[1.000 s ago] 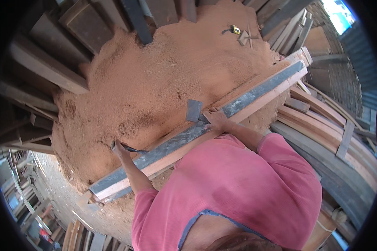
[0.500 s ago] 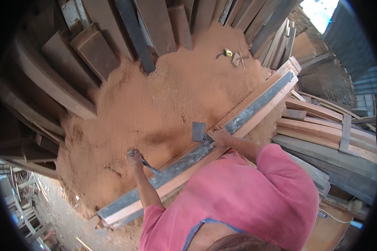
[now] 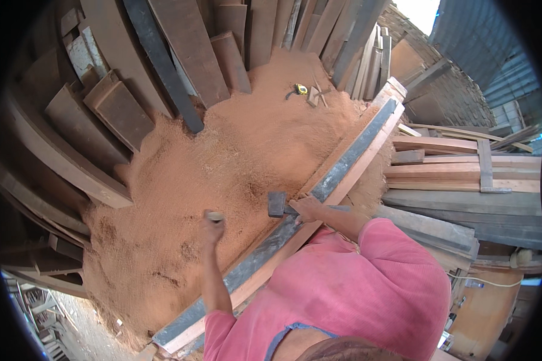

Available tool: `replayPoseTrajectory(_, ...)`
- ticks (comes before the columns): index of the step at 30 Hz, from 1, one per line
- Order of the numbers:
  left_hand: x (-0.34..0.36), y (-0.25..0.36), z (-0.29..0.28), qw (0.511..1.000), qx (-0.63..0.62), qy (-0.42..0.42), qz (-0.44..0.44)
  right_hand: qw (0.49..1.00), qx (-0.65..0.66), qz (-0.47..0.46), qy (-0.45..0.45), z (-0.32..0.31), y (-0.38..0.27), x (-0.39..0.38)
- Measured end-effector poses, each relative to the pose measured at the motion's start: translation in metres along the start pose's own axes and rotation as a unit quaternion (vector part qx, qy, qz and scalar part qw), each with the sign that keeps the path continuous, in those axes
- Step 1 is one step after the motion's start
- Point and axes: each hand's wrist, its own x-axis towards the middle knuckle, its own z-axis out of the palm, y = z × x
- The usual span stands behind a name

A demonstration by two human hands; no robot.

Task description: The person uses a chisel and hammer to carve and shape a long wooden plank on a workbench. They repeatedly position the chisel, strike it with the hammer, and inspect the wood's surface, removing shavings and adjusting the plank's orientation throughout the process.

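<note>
Over 2-tone wood beam (image 3: 334,180): R grip (image 3: 307,209) w/ blocky hammer (image 3: 276,204).

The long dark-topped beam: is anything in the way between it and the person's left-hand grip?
Nothing visible stands between the left-hand grip and the beam; only reddish sawdust shows there. The hammer-like tool in the right-hand grip lies off to the right, outside that gap.

The left hand (image 3: 213,225) is curled into a fist at the end of a left forearm (image 3: 215,274) pointing nearly straight ahead, while the right hand (image 3: 307,208) is also clenched, the right forearm (image 3: 348,221) slanting leftward
</note>
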Motion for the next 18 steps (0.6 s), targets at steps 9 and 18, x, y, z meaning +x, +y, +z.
replayPoseTrajectory(9,-0.075,-0.052,-0.034,0.98,0.174,0.063,-0.076,0.984,0.11,-0.042,0.131,0.023,0.015,0.006)
replayPoseTrajectory(18,-0.132,0.079,0.188,0.939,0.301,0.013,0.166,0.907,0.364,-0.101,0.186,-0.021,0.106,-0.078)
